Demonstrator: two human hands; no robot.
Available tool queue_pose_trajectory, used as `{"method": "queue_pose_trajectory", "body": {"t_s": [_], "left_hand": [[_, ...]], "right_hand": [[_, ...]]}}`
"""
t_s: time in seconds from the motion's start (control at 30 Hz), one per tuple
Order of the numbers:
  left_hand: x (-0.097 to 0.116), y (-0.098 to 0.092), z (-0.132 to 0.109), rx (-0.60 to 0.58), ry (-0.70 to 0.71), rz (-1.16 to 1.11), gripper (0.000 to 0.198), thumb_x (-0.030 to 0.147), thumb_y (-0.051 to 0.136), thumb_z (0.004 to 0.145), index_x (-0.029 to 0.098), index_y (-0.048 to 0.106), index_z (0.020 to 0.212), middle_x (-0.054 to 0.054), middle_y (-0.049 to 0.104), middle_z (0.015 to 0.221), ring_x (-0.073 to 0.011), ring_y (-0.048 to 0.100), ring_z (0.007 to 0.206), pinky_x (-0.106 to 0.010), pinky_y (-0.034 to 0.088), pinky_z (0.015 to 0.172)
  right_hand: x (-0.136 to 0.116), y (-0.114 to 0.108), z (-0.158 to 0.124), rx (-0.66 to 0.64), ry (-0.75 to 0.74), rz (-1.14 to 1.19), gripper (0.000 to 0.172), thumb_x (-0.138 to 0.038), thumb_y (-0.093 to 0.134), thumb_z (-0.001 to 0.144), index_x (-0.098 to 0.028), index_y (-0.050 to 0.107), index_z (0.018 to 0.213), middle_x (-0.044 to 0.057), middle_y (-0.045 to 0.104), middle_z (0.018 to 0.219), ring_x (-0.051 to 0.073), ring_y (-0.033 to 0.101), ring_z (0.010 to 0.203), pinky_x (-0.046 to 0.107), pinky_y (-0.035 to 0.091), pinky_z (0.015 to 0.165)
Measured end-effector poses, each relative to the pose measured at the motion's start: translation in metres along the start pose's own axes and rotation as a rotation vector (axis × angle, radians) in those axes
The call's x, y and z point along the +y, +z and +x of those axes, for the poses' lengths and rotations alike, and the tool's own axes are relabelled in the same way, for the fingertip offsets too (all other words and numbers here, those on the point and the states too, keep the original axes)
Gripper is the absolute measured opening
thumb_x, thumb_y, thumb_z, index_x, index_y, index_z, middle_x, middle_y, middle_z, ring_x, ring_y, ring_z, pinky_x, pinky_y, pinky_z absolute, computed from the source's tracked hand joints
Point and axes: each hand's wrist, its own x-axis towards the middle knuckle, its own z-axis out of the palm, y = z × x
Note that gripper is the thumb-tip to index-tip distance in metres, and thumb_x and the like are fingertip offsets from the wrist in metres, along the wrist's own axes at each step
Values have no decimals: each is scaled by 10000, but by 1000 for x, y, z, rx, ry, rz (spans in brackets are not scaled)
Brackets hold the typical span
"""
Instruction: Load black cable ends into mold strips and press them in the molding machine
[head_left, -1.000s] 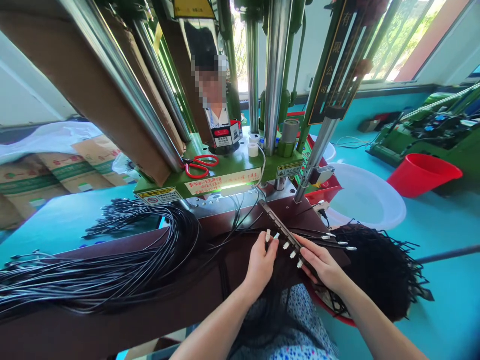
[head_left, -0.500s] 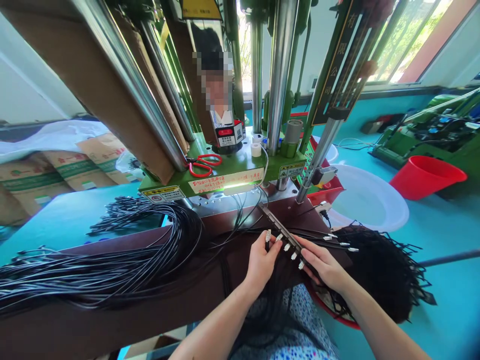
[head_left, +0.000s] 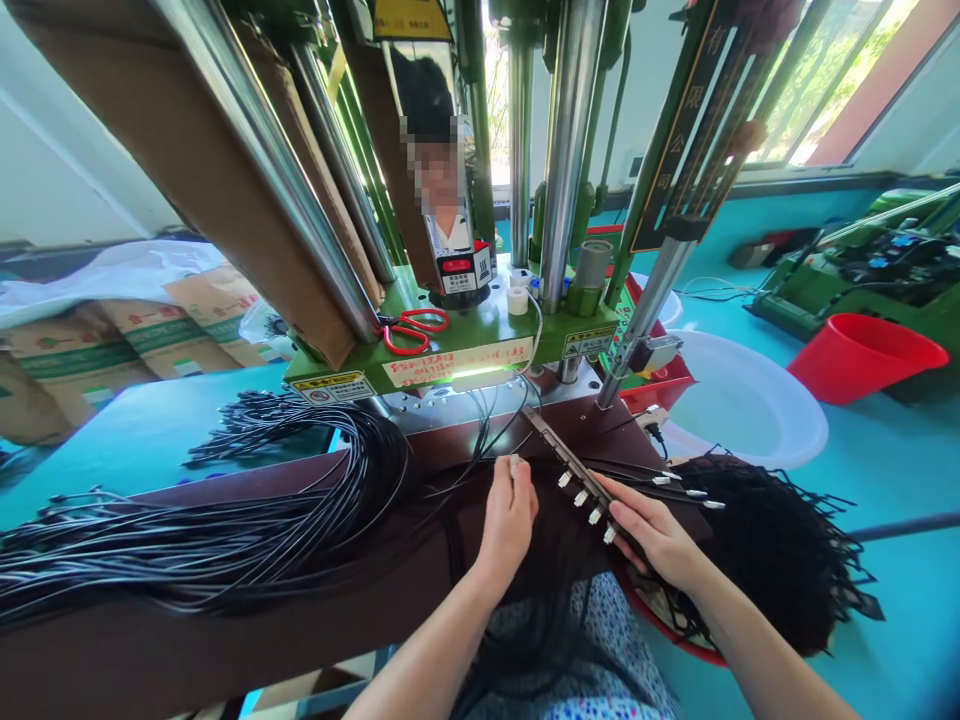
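Note:
My right hand [head_left: 652, 525] is closed around the lower end of a long metal mould bar [head_left: 568, 458], which slants up and away to the left. Several silver cable connectors [head_left: 580, 497] stick out along the bar's near side, and their black cables hang toward my lap. My left hand [head_left: 508, 515] is a little left of the bar and apart from it. Its fingers are pinched on a cable connector [head_left: 514, 463], whose pale tip shows above them. Whether more than one connector is in that hand is hidden.
A green press [head_left: 360, 345] with steel columns stands ahead, red scissors [head_left: 417, 330] on its ledge. Black cables [head_left: 300, 530] lie bundled on the brown table [head_left: 172, 660] at left. Black moulded pieces [head_left: 772, 560] fill a red-rimmed container at right. Loose cable ends [head_left: 696, 492] lie nearby.
My left hand has moved left, away from the mould bar, with a connector in its fingers. The bar now carries fewer connectors at its upper part. My right hand keeps its grip.

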Motion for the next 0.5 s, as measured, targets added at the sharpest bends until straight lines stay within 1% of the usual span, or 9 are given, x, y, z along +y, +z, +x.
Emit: {"method": "queue_pose_trajectory", "body": {"t_s": [0.07,0.17,0.23,0.4,0.5], "left_hand": [[-3,2,-1,-37,-32,-28,281,473,403,826,204,388,746,80,347,535,-63,339,451,-173,290,436],[-4,4,-2,-142,-61,-59,282,450,486,782,187,418,706,67,366,566,-58,345,478,-170,284,433],[-2,4,-1,-199,-100,-94,293,439,527,754,174,439,666,72,352,522,-48,311,445,-173,244,409],[6,0,2,-248,-315,-223,373,490,610,659,180,419,576,112,260,359,-20,168,309,-192,99,334],[8,-4,4,-283,-343,-242,387,499,619,648,175,438,541,109,263,309,-17,162,272,-196,73,312]], "right_hand": [[0,-1,0,-19,-11,0,522,-437,435,880,-172,381,1326,11,542,680,44,343,388,169,260,325],[1,-3,0,-64,-11,3,514,-440,436,879,-182,388,1321,29,567,737,39,343,392,170,257,331],[2,-5,0,-93,-1,-4,517,-443,435,879,-183,384,1324,24,560,719,41,338,395,167,249,332],[2,-7,1,-119,22,-16,531,-455,433,874,-192,375,1331,31,558,744,44,339,399,167,250,329],[1,-8,2,-134,22,-29,533,-450,426,878,-186,364,1337,34,567,746,42,337,394,165,253,327]]}}
